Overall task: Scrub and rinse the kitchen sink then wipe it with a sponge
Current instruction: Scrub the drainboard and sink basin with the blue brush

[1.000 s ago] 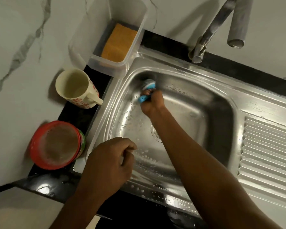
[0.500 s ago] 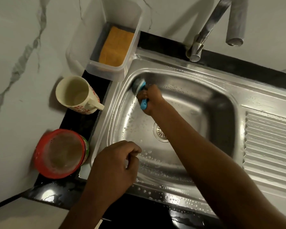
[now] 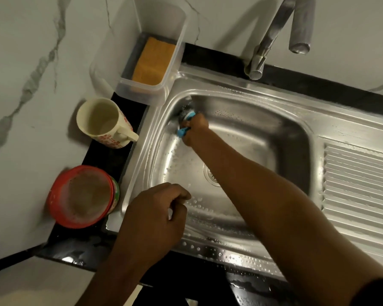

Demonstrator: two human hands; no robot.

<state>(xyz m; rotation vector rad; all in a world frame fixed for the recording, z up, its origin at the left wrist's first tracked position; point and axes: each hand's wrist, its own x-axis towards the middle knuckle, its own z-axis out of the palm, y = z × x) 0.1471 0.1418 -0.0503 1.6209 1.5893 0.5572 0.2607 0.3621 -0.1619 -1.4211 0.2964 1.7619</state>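
— Brush [image 3: 182,131]?
— Gripped in right hand [image 3: 196,129], pressed into far-left corner of sink [image 3: 263,91], handle angled back toward wrist.
— Left hand [image 3: 155,217]?
— Loosely curled, empty, at near rim. Sponge [image 3: 153,61] just beyond, nearer right.

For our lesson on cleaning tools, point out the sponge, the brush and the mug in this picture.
sponge [image 3: 153,60], head view: the middle of its orange top face.
brush [image 3: 182,132], head view: the blue end of its handle.
mug [image 3: 128,136], head view: its handle.
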